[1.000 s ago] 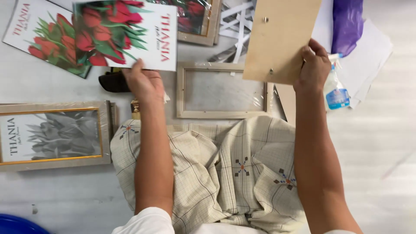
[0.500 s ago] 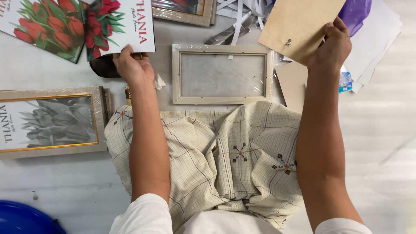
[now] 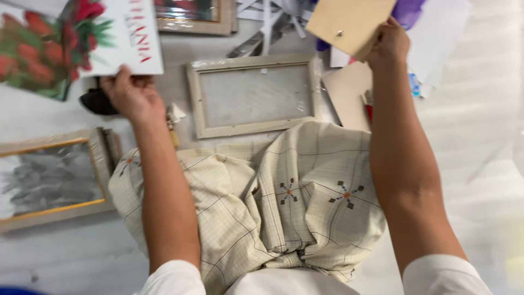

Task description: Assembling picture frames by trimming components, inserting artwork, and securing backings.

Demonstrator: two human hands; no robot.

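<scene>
Left hand [image 3: 128, 93] fingers pinch the flower print [image 3: 82, 38]; right hand [image 3: 388, 42] fingers clamp the backing board [image 3: 349, 22]. Best keep both level above the empty frame [image 3: 254, 95].

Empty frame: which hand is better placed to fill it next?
Left, probably. The left hand holds the tulip print beside the empty frame; the print likely goes in first. The right hand holds the backing board above it.
</scene>
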